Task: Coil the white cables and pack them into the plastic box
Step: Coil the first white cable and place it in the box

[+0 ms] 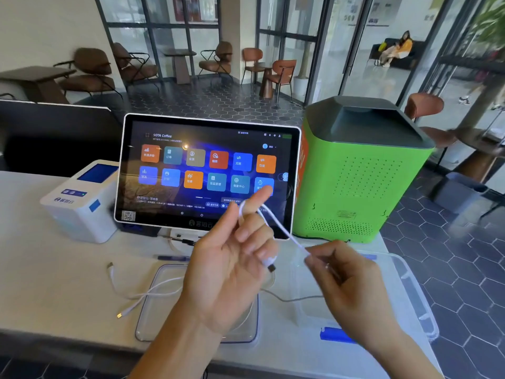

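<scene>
Thin white cable (276,220) looped round left hand (232,269) fingers (254,203), right hand (347,272) fingers pinching its strand, touchscreen (207,170) reads "SOTA Coffee"

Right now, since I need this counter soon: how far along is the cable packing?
Early. Nothing looks packed: the clear plastic box on the right shows no coil inside, and its lid lies off beside it. In hand: the left hand has one white cable looped round its fingers while the right hand feeds it. Left: a second white cable lies loose, uncoiled, across the counter and lid.
</scene>
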